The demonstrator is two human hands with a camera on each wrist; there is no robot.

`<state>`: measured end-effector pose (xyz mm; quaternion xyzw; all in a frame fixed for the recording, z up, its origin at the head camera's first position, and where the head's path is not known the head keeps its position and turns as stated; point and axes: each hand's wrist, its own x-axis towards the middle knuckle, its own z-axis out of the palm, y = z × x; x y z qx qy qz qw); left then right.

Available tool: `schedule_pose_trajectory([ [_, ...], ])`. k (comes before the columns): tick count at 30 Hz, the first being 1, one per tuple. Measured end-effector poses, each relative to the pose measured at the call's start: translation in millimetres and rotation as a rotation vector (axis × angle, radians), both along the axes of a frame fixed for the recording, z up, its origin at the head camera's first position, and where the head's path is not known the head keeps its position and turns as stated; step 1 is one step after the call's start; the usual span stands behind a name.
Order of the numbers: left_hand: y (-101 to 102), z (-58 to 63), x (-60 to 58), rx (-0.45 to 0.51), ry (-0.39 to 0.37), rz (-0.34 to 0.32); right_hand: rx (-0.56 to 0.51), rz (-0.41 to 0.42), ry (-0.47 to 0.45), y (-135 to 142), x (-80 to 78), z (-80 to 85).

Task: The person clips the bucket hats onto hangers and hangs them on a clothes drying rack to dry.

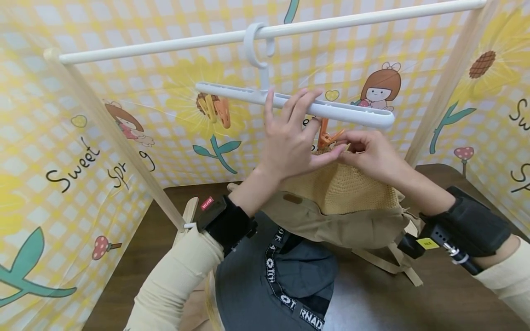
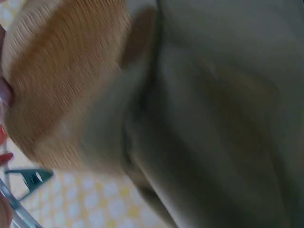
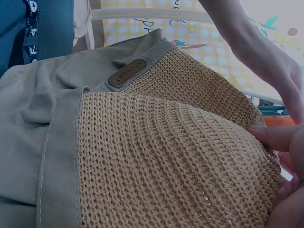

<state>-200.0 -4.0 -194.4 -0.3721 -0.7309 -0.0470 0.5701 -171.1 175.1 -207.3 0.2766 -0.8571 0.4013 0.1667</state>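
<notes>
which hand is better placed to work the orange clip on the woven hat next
Probably the right hand: its fingertips are at the orange clip, by the woven hat. The left hand reaches its fingers up across the white hanger.

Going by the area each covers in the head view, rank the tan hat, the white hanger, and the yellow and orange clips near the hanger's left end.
Largest to smallest:
1. Tan hat
2. White hanger, long but thin
3. Orange clip and yellow clip: too alike to rank
</notes>
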Motion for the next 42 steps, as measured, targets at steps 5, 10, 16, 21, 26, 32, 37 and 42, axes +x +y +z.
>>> schedule_pose_trajectory([
  [5,10,-1.1,7.7,0.090,-0.089,0.063,-0.004,0.006,0.004,0,-0.4,-0.4],
  [10,13,-4.7,10.5,0.151,-0.120,0.036,-0.005,-0.009,0.003,0,-0.4,-0.6],
  [16,16,-16.8,12.0,0.257,0.009,0.156,-0.008,-0.012,-0.013,-1,0.8,-2.1],
  [21,15,-16.8,13.6,0.227,-0.027,0.150,-0.003,-0.018,-0.027,-1,0.9,-2.5],
  [26,14,-15.5,18.0,0.254,-0.232,-0.007,0.001,-0.046,-0.075,0,2.3,-1.2],
  [32,15,-9.3,22.9,0.322,-0.414,-0.141,0.008,-0.076,-0.111,0,2.7,-2.2],
  [37,16,-2.8,25.8,0.336,-0.466,-0.202,0.024,-0.098,-0.139,2,0.7,-3.9],
  [42,18,0.6,29.6,0.359,-0.519,-0.240,-0.009,-0.124,-0.176,4,0.0,-3.4],
])
